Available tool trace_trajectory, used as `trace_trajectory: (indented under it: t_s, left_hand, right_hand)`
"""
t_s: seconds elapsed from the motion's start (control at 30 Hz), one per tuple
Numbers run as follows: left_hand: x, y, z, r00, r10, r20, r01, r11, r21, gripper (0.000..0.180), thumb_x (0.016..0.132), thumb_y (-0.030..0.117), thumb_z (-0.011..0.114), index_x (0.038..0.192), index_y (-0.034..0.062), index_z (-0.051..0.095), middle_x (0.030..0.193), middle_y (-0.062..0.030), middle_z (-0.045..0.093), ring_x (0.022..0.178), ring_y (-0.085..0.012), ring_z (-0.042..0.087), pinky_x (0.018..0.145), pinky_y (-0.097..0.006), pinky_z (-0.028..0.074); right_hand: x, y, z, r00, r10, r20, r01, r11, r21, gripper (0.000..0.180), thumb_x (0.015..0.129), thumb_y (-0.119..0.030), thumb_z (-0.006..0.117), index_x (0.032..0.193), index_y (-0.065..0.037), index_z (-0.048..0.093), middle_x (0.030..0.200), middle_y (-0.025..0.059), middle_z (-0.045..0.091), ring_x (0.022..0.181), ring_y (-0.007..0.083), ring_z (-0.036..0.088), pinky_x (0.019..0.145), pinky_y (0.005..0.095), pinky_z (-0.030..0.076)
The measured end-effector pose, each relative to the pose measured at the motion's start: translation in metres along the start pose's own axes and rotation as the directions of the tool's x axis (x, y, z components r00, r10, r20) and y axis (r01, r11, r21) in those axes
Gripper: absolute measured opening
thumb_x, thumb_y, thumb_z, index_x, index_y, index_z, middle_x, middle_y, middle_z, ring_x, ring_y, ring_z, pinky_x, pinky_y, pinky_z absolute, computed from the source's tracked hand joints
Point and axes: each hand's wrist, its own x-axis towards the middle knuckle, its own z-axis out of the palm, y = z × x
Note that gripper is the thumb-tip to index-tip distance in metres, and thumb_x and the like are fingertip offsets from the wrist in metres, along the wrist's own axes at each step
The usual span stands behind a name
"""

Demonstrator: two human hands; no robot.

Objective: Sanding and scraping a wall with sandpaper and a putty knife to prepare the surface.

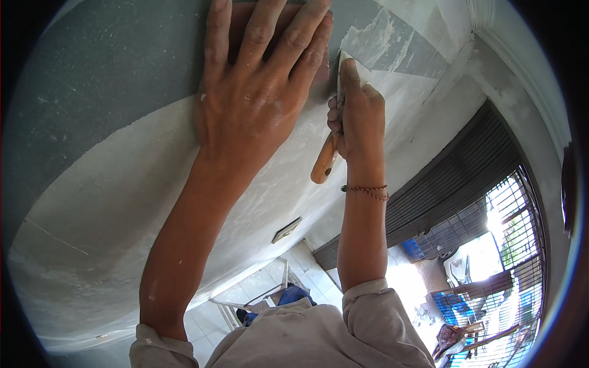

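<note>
My left hand [257, 80] lies flat against the wall with its fingers stretched out and spread. Beneath its fingers is a flat reddish-brown piece [240, 27], which looks like sandpaper and is mostly covered by the hand. My right hand [361, 116] is wrapped round a putty knife [325, 161] with a wooden handle, the thumb extended along its pale blade. The blade tip points up at the wall, beside a rough whitish patch [374, 37]; whether it touches cannot be made out. White specks dot the left hand.
The wall [123, 178] is dark grey above and pale below, with a small wall plate [287, 230] low on it. At right are a dark roller shutter [454, 165] and a barred gate [515, 245]. A metal frame [230, 313] stands on the tiled floor below.
</note>
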Motion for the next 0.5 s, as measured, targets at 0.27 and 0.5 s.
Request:
trace_trajectory:
  t_s: [0.27, 0.5]
  left_hand:
    - [0.001, 0.002, 0.000, 1.000, 0.016, -0.004, -0.016, 0.998, 0.055, 0.031, 0.083, 0.021, 0.063, 0.111, 0.0081, 0.064, 0.126, -0.0029, 0.055, 0.124, -0.0293, 0.044, 0.103, -0.060, 0.025]
    - [-0.001, 0.003, 0.004, 1.000, -0.022, -0.020, 0.021, 0.999, -0.045, 0.030, 0.083, 0.021, 0.063, 0.110, 0.0080, 0.065, 0.125, -0.0027, 0.056, 0.123, -0.0294, 0.044, 0.103, -0.060, 0.025]
  right_hand:
    - [-0.002, 0.006, -0.003, 1.000, 0.014, 0.028, -0.015, 1.000, 0.027, 0.042, 0.087, -0.039, 0.058, 0.070, -0.002, 0.049, 0.055, 0.0051, 0.049, 0.041, 0.0097, 0.045, 0.036, 0.0217, 0.035]
    - [-0.001, 0.008, -0.005, 0.999, 0.027, 0.030, -0.027, 0.999, 0.027, 0.042, 0.086, -0.039, 0.060, 0.070, -0.002, 0.047, 0.055, 0.0061, 0.050, 0.041, 0.0099, 0.046, 0.036, 0.0223, 0.036]
